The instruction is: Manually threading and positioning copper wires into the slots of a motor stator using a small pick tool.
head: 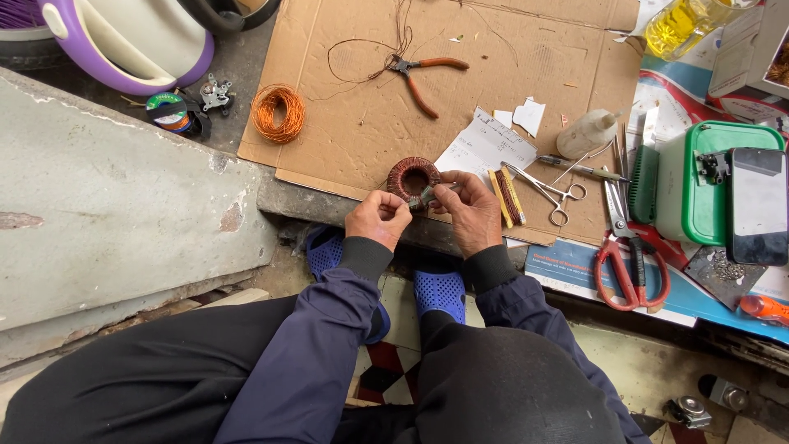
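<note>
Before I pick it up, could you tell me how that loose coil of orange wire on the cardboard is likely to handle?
The orange wire coil looks thin and loosely wound, so it would probably flex and sag. It seems light for its size. Lying flat on the cardboard, it is unlikely to roll, though loose turns might spring apart.

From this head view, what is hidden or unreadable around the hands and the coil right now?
- Small piece pinched between left hand and right hand: too small, fingers cover it.
- Copper coil: near side behind the fingers.
- Yellow bottle: cut off by top edge.
- Phone screen: dark glare.

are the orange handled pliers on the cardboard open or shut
Open: the orange-handled pliers lie on the cardboard with handles spread apart.
</note>
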